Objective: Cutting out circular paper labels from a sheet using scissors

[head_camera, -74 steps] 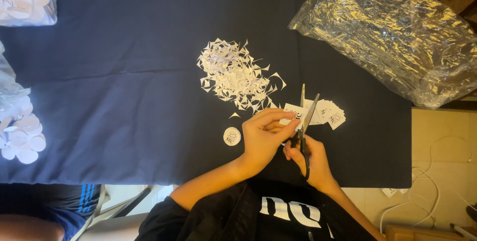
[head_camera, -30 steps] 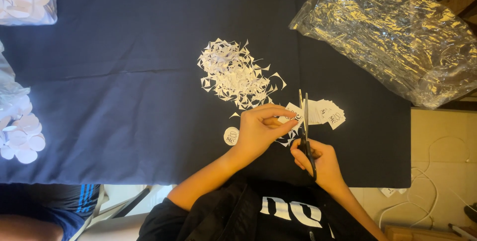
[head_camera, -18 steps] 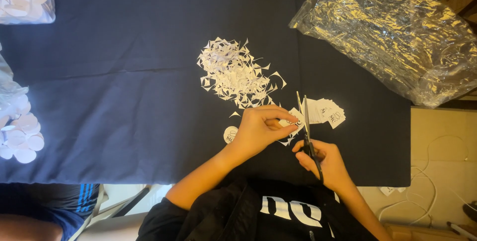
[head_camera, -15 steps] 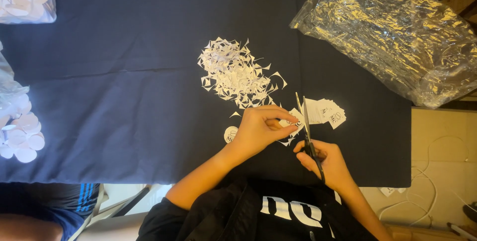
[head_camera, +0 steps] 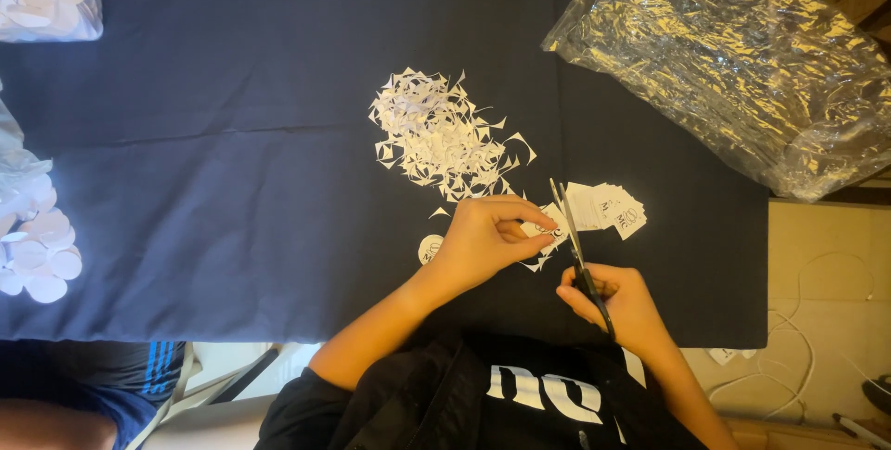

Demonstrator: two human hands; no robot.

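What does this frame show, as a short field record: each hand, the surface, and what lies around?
left hand: pinches a small white paper piece at the scissor blades
right hand: grip closed around the scissors handles, blades nearly shut
surface: dark cloth
scraps: pile of white paper offcuts above the hands
stack: small white paper squares right of the blades
cut-out: one paper circle by the left wrist
far right: crinkled clear plastic bag
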